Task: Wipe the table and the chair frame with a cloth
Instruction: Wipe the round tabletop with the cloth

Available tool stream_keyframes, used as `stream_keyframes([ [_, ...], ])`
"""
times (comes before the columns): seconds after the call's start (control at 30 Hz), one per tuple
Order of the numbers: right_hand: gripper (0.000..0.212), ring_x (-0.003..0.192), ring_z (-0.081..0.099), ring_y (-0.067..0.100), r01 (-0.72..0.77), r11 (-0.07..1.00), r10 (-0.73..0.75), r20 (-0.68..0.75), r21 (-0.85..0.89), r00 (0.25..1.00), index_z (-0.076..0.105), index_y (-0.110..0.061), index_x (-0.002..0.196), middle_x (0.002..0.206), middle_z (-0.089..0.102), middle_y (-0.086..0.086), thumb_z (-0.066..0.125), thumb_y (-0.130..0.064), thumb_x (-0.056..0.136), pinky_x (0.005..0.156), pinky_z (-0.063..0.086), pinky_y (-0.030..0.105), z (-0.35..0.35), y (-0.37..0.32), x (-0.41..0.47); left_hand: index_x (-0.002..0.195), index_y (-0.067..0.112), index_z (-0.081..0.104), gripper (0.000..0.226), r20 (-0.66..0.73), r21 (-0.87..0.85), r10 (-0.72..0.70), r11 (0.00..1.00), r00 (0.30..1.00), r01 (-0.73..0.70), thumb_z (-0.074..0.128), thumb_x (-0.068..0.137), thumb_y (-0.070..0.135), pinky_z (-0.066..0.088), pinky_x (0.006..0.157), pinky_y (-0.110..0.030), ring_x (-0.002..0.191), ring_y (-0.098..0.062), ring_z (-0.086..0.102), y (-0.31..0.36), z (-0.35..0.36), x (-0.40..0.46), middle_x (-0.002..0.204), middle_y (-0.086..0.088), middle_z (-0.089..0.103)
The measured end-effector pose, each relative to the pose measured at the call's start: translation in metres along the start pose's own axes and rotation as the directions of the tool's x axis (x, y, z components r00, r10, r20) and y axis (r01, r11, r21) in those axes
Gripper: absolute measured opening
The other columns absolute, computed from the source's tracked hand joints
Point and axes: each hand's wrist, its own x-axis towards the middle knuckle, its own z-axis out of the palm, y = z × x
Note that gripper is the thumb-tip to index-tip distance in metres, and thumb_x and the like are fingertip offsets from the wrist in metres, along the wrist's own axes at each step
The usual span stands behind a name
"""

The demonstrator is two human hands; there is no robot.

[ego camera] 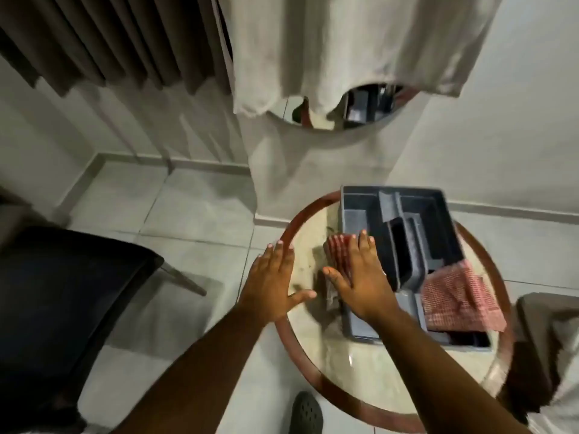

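Note:
A small round table [351, 383] with a pale top and a reddish-brown rim stands in front of me. My right hand [360, 277] lies flat, fingers spread, pressing a red-and-white checked cloth [340, 249] onto the tabletop beside a grey tray. My left hand [272, 280] rests open on the table's left rim, holding nothing. A dark chair [62, 296] with a black seat stands at the left on the floor. A second checked cloth [460, 296] lies across the tray's right side.
The grey compartment tray [438, 214] covers the far and right part of the tabletop. A round mirror [338, 120] hangs on the wall behind, partly covered by a hanging pale garment [344, 42]. Brown curtains [109, 42] hang at far left. Another seat [551, 339] is at right.

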Motion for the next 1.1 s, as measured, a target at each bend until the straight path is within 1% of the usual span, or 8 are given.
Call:
stream_keyframes([
  [0.1, 0.101, 0.148, -0.029, 0.02, 0.089, 0.977, -0.081, 0.046, -0.195, 0.996, -0.025, -0.026, 0.15, 0.16, -0.032, -0.002, 0.02, -0.081, 0.08, 0.116, -0.015, 0.037, 0.029, 0.031, 0.028, 0.156, 0.011, 0.014, 0.101, 0.005, 0.026, 0.024, 0.999, 1.0, -0.024, 0.045, 0.084, 0.076, 0.011, 0.124, -0.049, 0.154, -0.037, 0.009, 0.003, 0.05, 0.027, 0.166, -0.018, 0.012],
  [0.27, 0.123, 0.136, -0.049, 0.015, 0.198, 0.946, -0.172, 0.119, -0.256, 0.978, -0.046, -0.026, 0.139, 0.15, -0.048, -0.003, 0.058, -0.061, 0.084, 0.107, -0.025, 0.031, 0.052, 0.052, 0.046, 0.144, 0.0, 0.042, 0.09, -0.053, 0.0, 0.085, 0.996, 0.995, -0.085, 0.068, 0.081, 0.059, 0.036, 0.112, -0.063, 0.14, -0.049, 0.04, 0.011, 0.116, 0.061, 0.15, -0.03, 0.042],
  [0.4, 0.117, 0.144, -0.04, 0.024, 0.216, 0.94, -0.198, 0.093, -0.262, 0.976, -0.041, -0.024, 0.142, 0.156, -0.043, 0.003, 0.064, -0.033, 0.092, 0.103, -0.027, 0.023, 0.057, 0.052, 0.047, 0.156, 0.017, -0.003, 0.097, -0.001, 0.032, 0.011, 0.999, 1.0, -0.011, 0.023, 0.086, 0.08, 0.004, 0.125, -0.054, 0.153, -0.037, -0.005, 0.007, 0.149, 0.066, 0.166, -0.017, -0.003],
  [0.57, 0.101, 0.146, -0.035, 0.024, 0.126, 0.963, -0.109, 0.085, -0.238, 0.99, -0.028, -0.02, 0.151, 0.152, -0.043, 0.0, 0.056, -0.014, 0.096, 0.099, -0.029, 0.023, 0.055, 0.042, 0.05, 0.157, 0.015, 0.007, 0.095, -0.001, 0.039, 0.021, 0.999, 1.0, -0.021, 0.031, 0.087, 0.075, 0.004, 0.124, -0.052, 0.153, -0.037, 0.002, 0.003, 0.156, 0.068, 0.166, -0.017, 0.006],
  [0.7, 0.092, 0.141, -0.036, 0.024, 0.1, 0.958, -0.073, 0.109, -0.268, 0.991, -0.018, -0.016, 0.157, 0.151, -0.04, 0.003, 0.054, -0.015, 0.099, 0.11, -0.019, 0.034, 0.051, 0.037, 0.051, 0.151, 0.024, -0.018, 0.097, 0.086, 0.053, 0.024, 0.998, 0.996, -0.028, 0.011, 0.081, 0.084, 0.003, 0.125, -0.053, 0.153, -0.034, -0.013, -0.001, 0.145, 0.07, 0.166, -0.013, -0.012],
  [0.83, 0.088, 0.145, -0.03, 0.025, 0.075, 0.966, -0.035, 0.159, -0.249, 0.987, -0.016, -0.015, 0.157, 0.164, -0.026, 0.009, 0.05, -0.028, 0.101, 0.114, -0.009, 0.035, 0.044, 0.03, 0.048, 0.154, 0.011, 0.015, 0.103, 0.034, -0.037, 0.104, 0.994, 0.994, -0.102, 0.01, 0.082, 0.085, 0.013, 0.122, -0.058, 0.152, -0.042, 0.009, -0.008, 0.109, 0.059, 0.164, -0.021, 0.012],
  [0.97, 0.085, 0.155, -0.01, 0.03, 0.048, 0.987, -0.032, 0.106, -0.153, 0.994, -0.005, -0.017, 0.159, 0.168, -0.012, 0.011, 0.051, -0.032, 0.098, 0.121, -0.004, 0.039, 0.027, 0.001, 0.033, 0.156, 0.014, 0.01, 0.1, 0.046, 0.023, 0.058, 0.998, 0.997, -0.059, 0.02, 0.083, 0.082, 0.015, 0.123, -0.057, 0.153, -0.041, 0.007, -0.034, 0.06, 0.049, 0.165, -0.02, 0.009],
  [1.1, 0.06, 0.145, 0.036, 0.041, 0.032, 0.995, -0.023, -0.105, 0.093, 0.994, 0.036, -0.002, 0.152, 0.158, 0.036, 0.023, 0.054, -0.011, 0.096, 0.119, 0.028, 0.055, 0.029, -0.05, 0.032, 0.155, 0.015, 0.025, 0.097, -0.002, 0.082, -0.057, 0.995, 0.998, 0.057, 0.031, 0.082, 0.08, 0.018, 0.12, -0.054, 0.151, -0.042, 0.018, -0.085, 0.012, 0.035, 0.163, -0.02, 0.02],
])
